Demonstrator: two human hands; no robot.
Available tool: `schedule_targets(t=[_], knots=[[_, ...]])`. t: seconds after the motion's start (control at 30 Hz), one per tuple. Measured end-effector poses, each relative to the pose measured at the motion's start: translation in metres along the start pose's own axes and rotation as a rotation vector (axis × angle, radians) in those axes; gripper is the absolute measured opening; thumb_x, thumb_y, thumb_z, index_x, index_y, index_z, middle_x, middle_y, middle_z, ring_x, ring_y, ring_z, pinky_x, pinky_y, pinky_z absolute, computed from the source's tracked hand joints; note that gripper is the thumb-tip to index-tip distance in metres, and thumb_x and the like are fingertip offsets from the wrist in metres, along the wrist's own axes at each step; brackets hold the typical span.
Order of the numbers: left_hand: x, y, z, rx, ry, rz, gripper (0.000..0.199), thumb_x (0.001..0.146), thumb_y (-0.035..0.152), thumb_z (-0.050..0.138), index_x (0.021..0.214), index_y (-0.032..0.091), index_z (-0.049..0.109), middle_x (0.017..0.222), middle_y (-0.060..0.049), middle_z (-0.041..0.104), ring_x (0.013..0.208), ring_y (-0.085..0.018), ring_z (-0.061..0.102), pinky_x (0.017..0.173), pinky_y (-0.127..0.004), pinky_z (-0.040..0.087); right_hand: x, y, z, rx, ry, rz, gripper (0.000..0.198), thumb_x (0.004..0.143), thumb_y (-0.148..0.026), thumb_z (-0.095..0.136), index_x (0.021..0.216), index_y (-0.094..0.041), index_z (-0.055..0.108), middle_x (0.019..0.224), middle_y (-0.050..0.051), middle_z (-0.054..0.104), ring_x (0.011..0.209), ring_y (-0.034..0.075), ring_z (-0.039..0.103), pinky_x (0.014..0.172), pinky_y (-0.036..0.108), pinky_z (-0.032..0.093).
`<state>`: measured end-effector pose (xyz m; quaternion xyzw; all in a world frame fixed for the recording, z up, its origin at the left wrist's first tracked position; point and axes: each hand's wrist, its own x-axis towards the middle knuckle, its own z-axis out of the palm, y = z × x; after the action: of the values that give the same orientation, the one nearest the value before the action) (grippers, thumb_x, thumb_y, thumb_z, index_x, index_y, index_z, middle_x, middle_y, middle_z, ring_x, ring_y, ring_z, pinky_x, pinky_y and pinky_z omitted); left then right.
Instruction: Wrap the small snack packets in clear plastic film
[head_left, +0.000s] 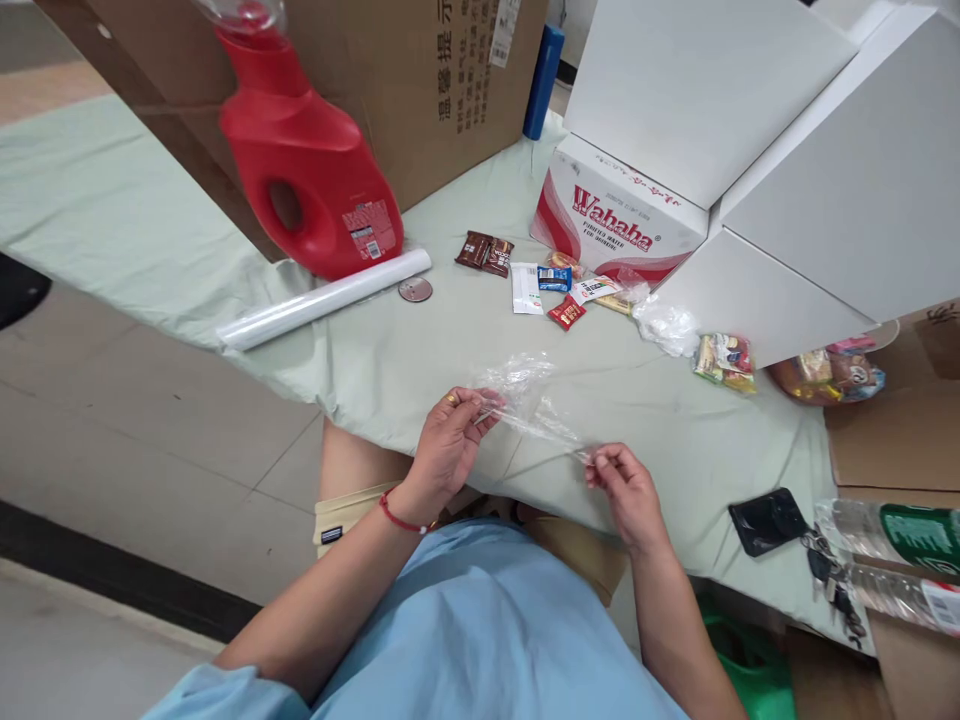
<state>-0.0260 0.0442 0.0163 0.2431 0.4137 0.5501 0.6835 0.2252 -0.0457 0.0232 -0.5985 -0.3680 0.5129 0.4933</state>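
Observation:
A clear, crumpled plastic bag [529,385] stretches between my two hands just above the near edge of the table. My left hand [456,435] pinches one end of its edge between thumb and fingers. The opposite end is pinched by my right hand [624,492]. Beyond the bag lie small wrapped snacks: brown packets [484,253], a white packet [527,288], a blue packet [555,278] and a red packet [566,312]. Another crumpled clear bag [666,322] rests to their right, beside a colourful snack packet [725,361].
A roll of plastic film [326,298] and a round metal disc [415,290] lie left, before a red jug [315,150]. Behind stand a brown carton [420,110] and a Wahaha box [615,215]. On the right are a black wallet [767,521], keys [829,580] and plastic bottles [919,535].

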Motion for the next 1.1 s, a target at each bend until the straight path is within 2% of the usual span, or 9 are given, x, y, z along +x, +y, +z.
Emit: schedule_targets(t=[0.13, 0.23, 0.37, 0.47, 0.57, 0.67, 0.83, 0.97, 1.1], knots=[[-0.006, -0.001, -0.003, 0.132, -0.084, 0.141, 0.017, 0.082, 0.031, 0.072, 0.079, 0.021, 0.059, 0.098, -0.003, 0.071, 0.092, -0.017, 0.068, 0.087, -0.035, 0.055, 0.004, -0.009, -0.015, -0.246, -0.041, 0.003, 0.037, 0.082, -0.054, 0.085, 0.107, -0.027, 0.077, 0.109, 0.006, 0.075, 0.098, 0.021, 0.065, 0.086, 0.033, 0.054], [-0.015, 0.005, -0.006, 0.413, -0.185, 0.332, 0.014, 0.090, 0.026, 0.063, 0.077, 0.021, 0.067, 0.094, -0.005, 0.070, 0.095, -0.018, 0.067, 0.088, -0.035, 0.054, 0.016, -0.022, -0.016, -0.211, 0.072, -0.108, 0.033, 0.087, -0.054, 0.081, 0.104, -0.027, 0.078, 0.104, 0.006, 0.074, 0.096, 0.021, 0.063, 0.087, 0.034, 0.053], [-0.025, 0.016, -0.014, 0.732, -0.292, 0.538, 0.019, 0.092, 0.018, 0.057, 0.082, 0.022, 0.072, 0.104, -0.007, 0.071, 0.093, -0.018, 0.067, 0.083, -0.033, 0.055, 0.039, -0.042, 0.005, -0.147, 0.116, -0.271, 0.026, 0.093, -0.052, 0.075, 0.097, -0.027, 0.078, 0.097, 0.004, 0.070, 0.089, 0.020, 0.061, 0.082, 0.034, 0.053], [-0.030, 0.018, -0.019, 0.866, -0.358, 0.636, 0.022, 0.093, 0.015, 0.053, 0.083, 0.022, 0.071, 0.107, -0.007, 0.071, 0.092, -0.017, 0.068, 0.081, -0.031, 0.056, 0.049, -0.055, 0.029, -0.215, -0.034, -0.372, 0.023, 0.093, -0.049, 0.075, 0.107, -0.031, 0.079, 0.110, 0.005, 0.068, 0.102, 0.021, 0.063, 0.087, 0.035, 0.053], [-0.035, 0.015, -0.022, 0.922, -0.407, 0.732, 0.025, 0.095, 0.011, 0.049, 0.087, 0.021, 0.070, 0.108, -0.008, 0.070, 0.093, -0.015, 0.069, 0.080, -0.028, 0.057, 0.051, -0.064, 0.050, -0.364, -0.280, -0.445, 0.036, 0.087, -0.046, 0.083, 0.121, -0.034, 0.078, 0.125, 0.007, 0.066, 0.117, 0.025, 0.061, 0.097, 0.039, 0.053], [-0.037, 0.012, -0.024, 0.960, -0.392, 0.824, 0.024, 0.097, 0.008, 0.050, 0.091, 0.020, 0.070, 0.113, -0.009, 0.068, 0.095, -0.014, 0.068, 0.081, -0.028, 0.058, 0.051, -0.066, 0.056, -0.505, -0.371, -0.489, 0.019, 0.088, -0.045, 0.081, 0.101, -0.031, 0.083, 0.106, 0.006, 0.071, 0.105, 0.024, 0.062, 0.099, 0.042, 0.049], [-0.037, 0.013, -0.022, 0.970, -0.284, 1.021, 0.025, 0.094, 0.004, 0.059, 0.097, 0.024, 0.073, 0.116, -0.007, 0.069, 0.101, -0.017, 0.065, 0.082, -0.031, 0.059, 0.048, -0.054, 0.043, -0.278, -0.246, -0.266, 0.029, 0.084, -0.051, 0.083, 0.077, -0.024, 0.076, 0.080, 0.002, 0.063, 0.076, 0.017, 0.055, 0.071, 0.031, 0.044], [-0.038, 0.009, -0.016, 0.932, -0.274, 1.035, 0.027, 0.094, 0.002, 0.059, 0.100, 0.024, 0.074, 0.100, -0.004, 0.069, 0.089, -0.014, 0.066, 0.075, -0.026, 0.057, 0.038, -0.039, 0.036, -0.025, -0.145, -0.004, 0.038, 0.070, -0.056, 0.091, 0.072, -0.022, 0.075, 0.067, -0.003, 0.057, 0.060, 0.011, 0.041, 0.056, 0.026, 0.035], [-0.041, 0.004, -0.010, 0.923, -0.181, 1.018, 0.026, 0.094, 0.002, 0.060, 0.099, 0.024, 0.073, 0.099, -0.002, 0.068, 0.088, -0.012, 0.068, 0.075, -0.023, 0.056, 0.029, -0.028, 0.036, 0.169, -0.016, 0.115, 0.039, 0.060, -0.052, 0.097, 0.072, -0.022, 0.076, 0.069, -0.002, 0.061, 0.058, 0.009, 0.042, 0.050, 0.023, 0.034]])
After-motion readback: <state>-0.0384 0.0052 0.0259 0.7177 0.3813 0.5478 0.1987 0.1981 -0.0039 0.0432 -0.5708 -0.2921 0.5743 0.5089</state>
